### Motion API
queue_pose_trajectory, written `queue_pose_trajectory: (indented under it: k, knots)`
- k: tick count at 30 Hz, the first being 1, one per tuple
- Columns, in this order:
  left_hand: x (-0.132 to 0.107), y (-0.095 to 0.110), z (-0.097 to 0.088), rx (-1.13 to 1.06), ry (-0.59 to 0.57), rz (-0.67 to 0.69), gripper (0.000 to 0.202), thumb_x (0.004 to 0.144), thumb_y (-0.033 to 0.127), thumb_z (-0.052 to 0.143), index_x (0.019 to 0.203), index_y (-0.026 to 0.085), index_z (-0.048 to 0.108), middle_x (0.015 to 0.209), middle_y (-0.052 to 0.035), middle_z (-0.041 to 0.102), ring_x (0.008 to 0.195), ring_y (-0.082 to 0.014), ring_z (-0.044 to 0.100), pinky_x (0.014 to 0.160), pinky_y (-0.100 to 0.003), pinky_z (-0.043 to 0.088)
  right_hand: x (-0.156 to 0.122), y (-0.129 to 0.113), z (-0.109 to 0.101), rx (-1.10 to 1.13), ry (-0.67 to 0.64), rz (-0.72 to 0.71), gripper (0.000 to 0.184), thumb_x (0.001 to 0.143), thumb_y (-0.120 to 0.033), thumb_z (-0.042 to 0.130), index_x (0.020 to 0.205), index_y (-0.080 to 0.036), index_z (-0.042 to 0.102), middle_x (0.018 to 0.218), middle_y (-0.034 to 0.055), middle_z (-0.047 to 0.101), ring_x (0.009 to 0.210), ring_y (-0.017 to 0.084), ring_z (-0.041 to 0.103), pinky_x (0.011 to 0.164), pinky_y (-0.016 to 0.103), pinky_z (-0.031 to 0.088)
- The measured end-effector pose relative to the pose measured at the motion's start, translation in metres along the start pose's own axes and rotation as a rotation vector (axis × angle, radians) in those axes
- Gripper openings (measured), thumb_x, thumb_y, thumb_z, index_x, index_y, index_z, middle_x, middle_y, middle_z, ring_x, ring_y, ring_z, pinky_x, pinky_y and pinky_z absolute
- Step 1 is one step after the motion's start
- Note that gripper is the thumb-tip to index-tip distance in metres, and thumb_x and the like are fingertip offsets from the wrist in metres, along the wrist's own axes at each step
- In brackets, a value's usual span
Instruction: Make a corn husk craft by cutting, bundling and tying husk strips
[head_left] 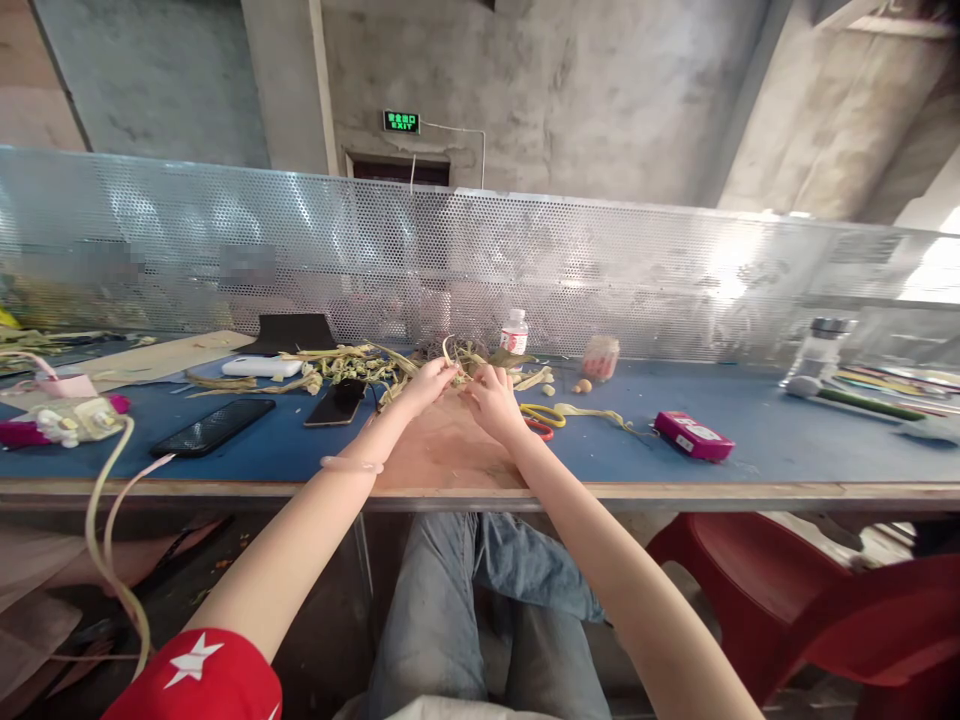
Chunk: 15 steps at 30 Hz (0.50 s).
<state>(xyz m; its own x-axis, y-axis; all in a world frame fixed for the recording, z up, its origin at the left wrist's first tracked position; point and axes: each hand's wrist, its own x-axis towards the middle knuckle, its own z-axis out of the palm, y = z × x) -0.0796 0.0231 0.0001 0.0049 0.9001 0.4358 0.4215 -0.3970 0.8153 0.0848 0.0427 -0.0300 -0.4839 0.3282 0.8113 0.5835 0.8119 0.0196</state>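
Both my arms reach forward over the blue worktable (787, 440). My left hand (429, 382) is closed, its fingers pinching pale dried plant strips (457, 362) at the edge of a heap of the same strips (352, 365). My right hand (491, 393) is closed too, gripping the same bundle just to the right. The hands nearly touch each other. They work above a brown board (442, 450) lying on the table in front of me. A pale bangle (351, 465) circles my left wrist.
Two black phones (214, 427) (337, 402) and a white box (261, 367) lie left of the heap. Yellow-handled scissors (541, 416), a small white bottle (514, 332), a pink box (694, 436) and a jar (817, 350) sit to the right. A perforated metal screen (600, 270) backs the table. Red stools (750, 580) stand at right.
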Motion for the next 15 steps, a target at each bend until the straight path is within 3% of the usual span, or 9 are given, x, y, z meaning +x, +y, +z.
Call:
queue_pose_trajectory:
  k: [8, 15]
  knots:
    - [0.001, 0.004, 0.003, 0.172, 0.057, 0.112, 0.016, 0.083, 0.031, 0.049, 0.075, 0.017, 0.051, 0.05, 0.0058, 0.039, 0.049, -0.0113, 0.039, 0.051, -0.023, 0.031, 0.0, 0.011, 0.012, 0.125, -0.022, 0.064, 0.014, 0.081, -0.031, 0.061, 0.074, -0.023, 0.068, 0.11, 0.0077, 0.053, 0.098, 0.025, 0.041, 0.086, 0.04, 0.035]
    - [-0.001, 0.008, 0.005, 0.241, 0.036, 0.163, 0.012, 0.081, 0.027, 0.052, 0.076, 0.017, 0.055, 0.053, 0.0047, 0.043, 0.056, -0.0132, 0.043, 0.058, -0.023, 0.034, -0.001, 0.014, 0.017, 0.2, -0.081, 0.077, 0.016, 0.08, -0.031, 0.062, 0.069, -0.021, 0.066, 0.112, 0.0067, 0.055, 0.105, 0.026, 0.04, 0.089, 0.042, 0.033]
